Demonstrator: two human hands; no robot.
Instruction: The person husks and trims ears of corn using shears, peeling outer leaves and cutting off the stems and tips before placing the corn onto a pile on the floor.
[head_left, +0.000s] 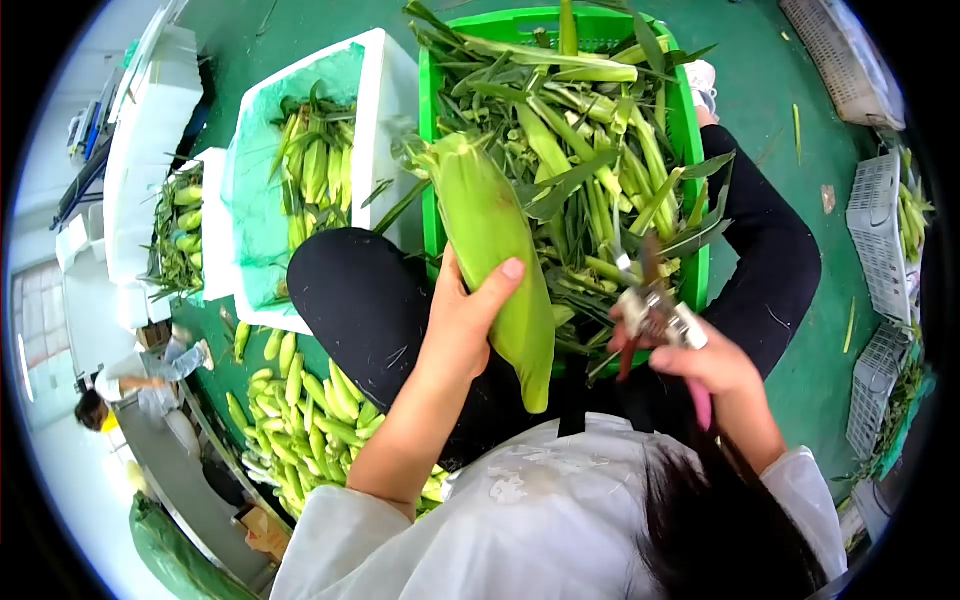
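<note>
A person's left hand (470,310) held a plump, smooth, light-green ear (497,260) between a pressed thumb and fingers mostly hidden behind the husk, while the right hand (715,362) curled its fingers around blurred shears (655,318). Slanting steeply, the ear pointed its tapered end back toward the shirt (560,485) and its blunt, ragged end away, overlapping the left side of a green crate (428,105) of trimmings (600,130). Beyond stood a foam box (375,170), with another person (125,377) farther left.
</note>
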